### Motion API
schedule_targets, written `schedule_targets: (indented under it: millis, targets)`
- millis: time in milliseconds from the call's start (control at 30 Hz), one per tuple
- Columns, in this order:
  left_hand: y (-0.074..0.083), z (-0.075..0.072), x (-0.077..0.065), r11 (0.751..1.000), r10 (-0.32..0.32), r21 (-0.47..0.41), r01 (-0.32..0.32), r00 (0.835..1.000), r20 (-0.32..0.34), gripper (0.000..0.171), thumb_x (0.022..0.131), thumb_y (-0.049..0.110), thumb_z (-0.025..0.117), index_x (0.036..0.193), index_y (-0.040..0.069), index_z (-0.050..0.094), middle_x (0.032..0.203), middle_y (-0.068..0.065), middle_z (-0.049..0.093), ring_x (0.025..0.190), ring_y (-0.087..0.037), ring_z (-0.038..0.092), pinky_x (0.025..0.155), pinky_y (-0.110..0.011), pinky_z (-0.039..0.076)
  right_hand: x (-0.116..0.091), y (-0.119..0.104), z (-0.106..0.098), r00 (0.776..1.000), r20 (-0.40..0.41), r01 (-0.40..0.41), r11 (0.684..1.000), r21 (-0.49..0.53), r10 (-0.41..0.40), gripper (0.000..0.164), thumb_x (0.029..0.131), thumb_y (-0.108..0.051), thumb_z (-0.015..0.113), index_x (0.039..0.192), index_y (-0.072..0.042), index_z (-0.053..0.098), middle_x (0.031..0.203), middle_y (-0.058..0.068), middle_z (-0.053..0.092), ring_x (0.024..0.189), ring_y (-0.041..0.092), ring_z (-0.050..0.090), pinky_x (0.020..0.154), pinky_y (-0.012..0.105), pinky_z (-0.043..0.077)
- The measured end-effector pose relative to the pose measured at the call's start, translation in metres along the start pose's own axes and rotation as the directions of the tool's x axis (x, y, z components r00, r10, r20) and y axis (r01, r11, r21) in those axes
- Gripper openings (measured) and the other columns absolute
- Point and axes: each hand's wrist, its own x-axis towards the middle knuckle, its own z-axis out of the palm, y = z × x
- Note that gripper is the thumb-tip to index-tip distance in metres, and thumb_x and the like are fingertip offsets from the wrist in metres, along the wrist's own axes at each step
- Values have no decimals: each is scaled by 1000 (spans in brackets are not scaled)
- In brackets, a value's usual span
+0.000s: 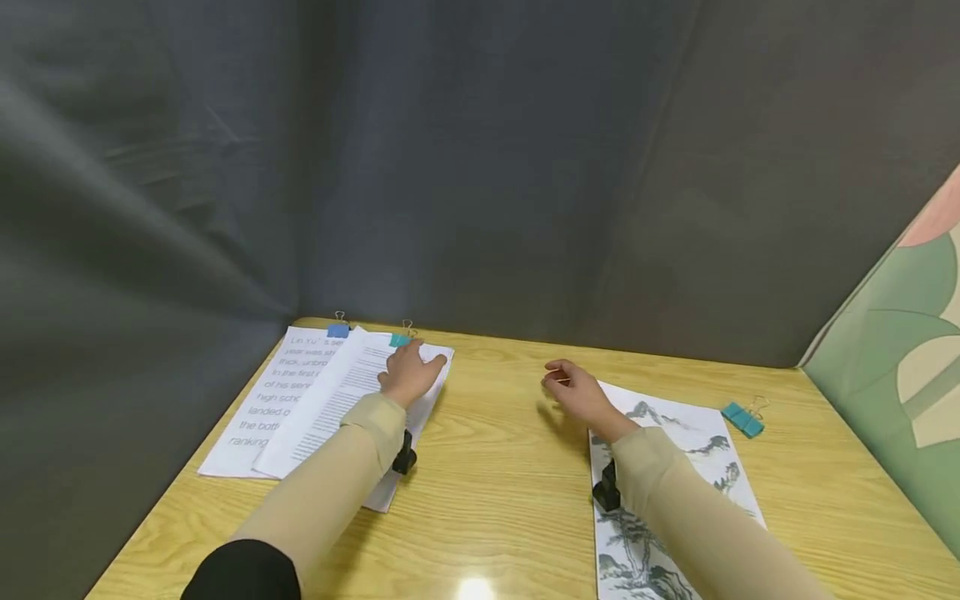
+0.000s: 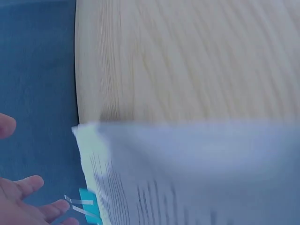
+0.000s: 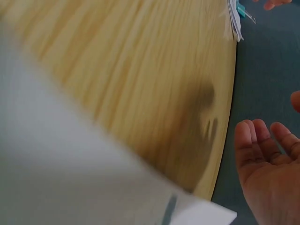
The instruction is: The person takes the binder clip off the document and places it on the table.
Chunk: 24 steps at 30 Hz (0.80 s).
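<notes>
Dark grey curtain hanging behind; leaf-patterned panel on the right. Yellow wood-grain table below, catching glare near its front edge.

Left hand: reaches over the top of the dense-print sheets, near the teal clip on their far edge. Fingers loosely spread, thumb well apart from them. Fingertips just beside the clip's wire handle in the left wrist view; whether touching, cannot tell, view cropped.

Large-print sheets: lie at the table's left side, partly covered by the dense-print ones, blue clip at the top.

Right hand: hangs above bare wood beside the top left corner of the ink landscape sheet, well apart from the left. Fingers half bent and close together, thumb standing off, grasping nothing. Casts a shadow on the wood. Second teal clip at the landscape's top right corner. Pale sleeves on both arms.
</notes>
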Motion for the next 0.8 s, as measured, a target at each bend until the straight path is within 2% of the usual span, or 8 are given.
schedule_targets:
  millis: [200,300,400,567,800]
  targets:
    - [-20,-14,3,998,-28,61,29,999,-19,69,93,47,47,148,7,32,146,-24,34,132,-47,28,100,-66,20,6,-5,20,999,24,40,999,-15,-40,40,98,-17,50,132,5,49,119,21,58,109,36,57,79,39,52]
    - [-30,-21,4,995,-51,79,54,998,-33,69,92,45,48,146,5,33,143,-26,36,130,-48,31,99,-66,22,7,-7,27,996,39,86,996,20,-87,40,97,-19,52,129,6,51,114,20,60,102,33,61,75,37,53]
    - [-39,-28,6,992,-77,95,81,996,-46,70,92,45,48,146,2,32,142,-27,37,129,-48,32,99,-65,23,7,-10,33,993,63,97,994,58,-101,41,97,-20,51,128,7,50,112,20,59,95,29,62,73,36,54]
    - [-50,-37,7,986,-118,111,121,992,-38,71,93,46,45,146,1,30,142,-29,36,129,-49,32,100,-65,23,13,-14,45,996,90,20,996,87,-28,40,98,-14,50,133,5,48,117,21,57,99,30,61,78,38,53]
    - [-60,-41,6,983,-134,117,140,990,-52,72,93,45,44,145,-1,30,140,-30,36,128,-49,32,100,-65,23,15,-23,57,994,111,11,994,110,-23,40,98,-13,50,133,5,48,119,20,57,104,32,60,82,41,52]
